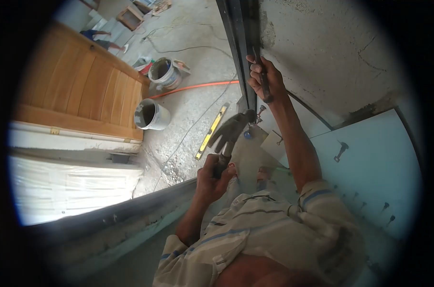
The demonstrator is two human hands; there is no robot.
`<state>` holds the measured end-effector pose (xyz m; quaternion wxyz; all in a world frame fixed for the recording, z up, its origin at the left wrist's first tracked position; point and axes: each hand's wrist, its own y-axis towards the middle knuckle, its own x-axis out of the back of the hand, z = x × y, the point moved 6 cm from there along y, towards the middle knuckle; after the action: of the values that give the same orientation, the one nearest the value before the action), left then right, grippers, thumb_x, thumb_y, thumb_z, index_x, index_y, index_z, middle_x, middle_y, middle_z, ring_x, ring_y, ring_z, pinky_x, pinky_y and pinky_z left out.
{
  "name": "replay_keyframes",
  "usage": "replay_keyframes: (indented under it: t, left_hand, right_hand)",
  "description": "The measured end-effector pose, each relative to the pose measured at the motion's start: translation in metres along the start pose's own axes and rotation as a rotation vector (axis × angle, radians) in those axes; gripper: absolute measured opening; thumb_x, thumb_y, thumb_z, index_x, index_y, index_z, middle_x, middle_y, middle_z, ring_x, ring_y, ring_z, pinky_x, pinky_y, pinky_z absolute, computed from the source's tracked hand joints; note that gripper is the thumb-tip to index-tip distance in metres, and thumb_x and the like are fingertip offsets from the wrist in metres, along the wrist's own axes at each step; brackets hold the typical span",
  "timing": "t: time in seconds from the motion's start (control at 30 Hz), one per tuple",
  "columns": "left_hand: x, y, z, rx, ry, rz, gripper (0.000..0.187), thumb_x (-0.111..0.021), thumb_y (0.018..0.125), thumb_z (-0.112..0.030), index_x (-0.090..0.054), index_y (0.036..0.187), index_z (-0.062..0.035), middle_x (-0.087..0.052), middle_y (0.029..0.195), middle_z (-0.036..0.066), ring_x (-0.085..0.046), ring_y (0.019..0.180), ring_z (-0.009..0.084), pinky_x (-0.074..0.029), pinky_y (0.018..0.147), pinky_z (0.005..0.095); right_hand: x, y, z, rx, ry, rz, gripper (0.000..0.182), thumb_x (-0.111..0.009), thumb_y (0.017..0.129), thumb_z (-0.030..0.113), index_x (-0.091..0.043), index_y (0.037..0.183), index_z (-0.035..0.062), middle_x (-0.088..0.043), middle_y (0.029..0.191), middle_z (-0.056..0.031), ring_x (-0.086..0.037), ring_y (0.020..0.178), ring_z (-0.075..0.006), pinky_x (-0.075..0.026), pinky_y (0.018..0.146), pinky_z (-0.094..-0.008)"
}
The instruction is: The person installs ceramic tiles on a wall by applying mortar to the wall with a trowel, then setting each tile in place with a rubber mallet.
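Note:
My left hand [212,178] is closed around the handle of a claw hammer [232,128], whose metal head points up beside the dark metal frame [242,45]. Higher up, my right hand [268,79] grips a slim dark hand tool [265,85], perhaps a chisel, with its upper end at the frame. The exact contact of its tip is too small to tell. Below the right hand, near the foot of the frame, is a small metal fitting [261,111].
A yellow level [211,131] lies on the rough floor, with two buckets [165,72] [152,115] beyond it. An orange hose [195,87] and cables cross the floor. A wooden door panel [78,79] stands left. At the upper left a person's arm [101,33] shows. Light boards [365,143] lie right.

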<state>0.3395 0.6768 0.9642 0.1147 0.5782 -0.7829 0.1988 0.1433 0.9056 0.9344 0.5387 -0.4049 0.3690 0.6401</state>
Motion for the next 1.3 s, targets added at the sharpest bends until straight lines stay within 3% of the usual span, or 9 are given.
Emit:
replay_keyframes:
  t: [0.2, 0.27, 0.5, 0.9, 0.97, 1.1, 1.2, 1.23, 1.3]
  left_hand:
    - [-0.003, -0.018, -0.031, -0.251, 0.194, 0.002, 0.028, -0.071, 0.083, -0.018, -0.054, 0.097, -0.0017, -0.066, 0.073, 0.012, -0.066, 0.062, 0.0220, -0.050, 0.054, 0.0330]
    - [-0.002, -0.023, -0.040, -0.532, 0.324, -0.006, 0.032, -0.075, 0.079, -0.023, -0.054, 0.094, -0.0036, -0.065, 0.074, 0.012, -0.064, 0.059, 0.0286, -0.049, 0.051, 0.0360]
    - [0.016, -0.006, -0.046, -0.633, 0.610, 0.156, 0.032, -0.078, 0.076, -0.023, -0.052, 0.082, -0.0055, -0.065, 0.068, 0.009, -0.065, 0.056, 0.0248, -0.049, 0.048, 0.0339]
    - [0.027, 0.003, -0.044, -1.026, 0.679, -0.018, 0.035, -0.078, 0.071, -0.032, -0.053, 0.079, -0.0087, -0.054, 0.062, 0.005, -0.058, 0.051, 0.0237, -0.046, 0.044, 0.0373]
    - [0.025, 0.021, -0.037, -1.002, 0.722, -0.014, 0.037, -0.078, 0.073, -0.035, -0.053, 0.078, -0.0091, -0.054, 0.062, 0.005, -0.058, 0.052, 0.0241, -0.045, 0.044, 0.0376]
    - [0.024, 0.040, -0.031, -0.826, 0.770, -0.006, 0.042, -0.082, 0.069, -0.038, -0.051, 0.067, -0.0088, -0.051, 0.055, 0.004, -0.054, 0.048, 0.0212, -0.044, 0.042, 0.0349]
    - [0.021, 0.006, -0.069, -1.325, 0.752, 0.077, 0.046, -0.082, 0.064, -0.042, -0.047, 0.064, -0.0115, -0.042, 0.054, 0.001, -0.048, 0.045, 0.0170, -0.040, 0.040, 0.0322]
    - [0.020, 0.010, -0.067, -1.316, 0.744, 0.077, 0.046, -0.082, 0.064, -0.042, -0.047, 0.064, -0.0115, -0.042, 0.054, 0.001, -0.048, 0.045, 0.0170, -0.040, 0.040, 0.0322]
    - [0.016, 0.020, -0.065, -1.506, 0.853, 0.080, 0.038, -0.069, 0.077, -0.047, -0.052, 0.073, -0.0134, -0.045, 0.061, 0.001, -0.053, 0.052, 0.0187, -0.043, 0.043, 0.0337]
  right_hand:
    - [0.006, 0.012, -0.009, -0.063, 0.150, 0.070, 0.036, -0.046, 0.100, 0.038, -0.055, 0.108, 0.0041, -0.052, 0.060, 0.0043, -0.035, 0.043, -0.0057, -0.028, 0.047, -0.0235]
    - [0.010, 0.014, -0.008, -0.072, 0.154, 0.104, 0.035, -0.046, 0.101, 0.036, -0.054, 0.109, 0.0034, -0.053, 0.061, 0.0035, -0.033, 0.043, -0.0063, -0.027, 0.048, -0.0240]
    - [0.015, 0.009, 0.001, -0.070, 0.058, 0.107, 0.037, -0.042, 0.102, 0.038, -0.055, 0.108, 0.0031, -0.052, 0.058, 0.0046, -0.036, 0.042, -0.0066, -0.027, 0.047, -0.0247]
    - [0.015, 0.015, 0.002, -0.076, -0.009, 0.093, 0.036, -0.042, 0.102, 0.036, -0.055, 0.104, 0.0024, -0.050, 0.055, 0.0051, -0.038, 0.043, -0.0063, -0.028, 0.048, -0.0257]
    - [0.011, 0.011, 0.006, -0.046, -0.147, 0.008, 0.037, -0.044, 0.101, 0.038, -0.056, 0.102, 0.0027, -0.050, 0.054, 0.0053, -0.039, 0.043, -0.0065, -0.029, 0.048, -0.0263]
    - [0.018, 0.021, 0.006, -0.100, -0.124, 0.103, 0.037, -0.048, 0.099, 0.042, -0.056, 0.095, 0.0065, -0.050, 0.055, 0.0062, -0.038, 0.043, -0.0069, -0.029, 0.049, -0.0257]
    - [0.015, 0.018, 0.008, -0.072, -0.157, 0.063, 0.035, -0.046, 0.100, 0.041, -0.055, 0.090, 0.0085, -0.048, 0.055, 0.0064, -0.037, 0.043, -0.0070, -0.029, 0.049, -0.0256]
    - [0.013, 0.017, 0.008, -0.066, -0.176, 0.067, 0.035, -0.045, 0.100, 0.040, -0.055, 0.089, 0.0087, -0.048, 0.055, 0.0063, -0.036, 0.043, -0.0070, -0.029, 0.049, -0.0256]
    - [0.007, 0.016, 0.011, -0.063, -0.195, 0.045, 0.034, -0.045, 0.100, 0.040, -0.055, 0.089, 0.0088, -0.047, 0.055, 0.0061, -0.036, 0.043, -0.0073, -0.029, 0.049, -0.0255]
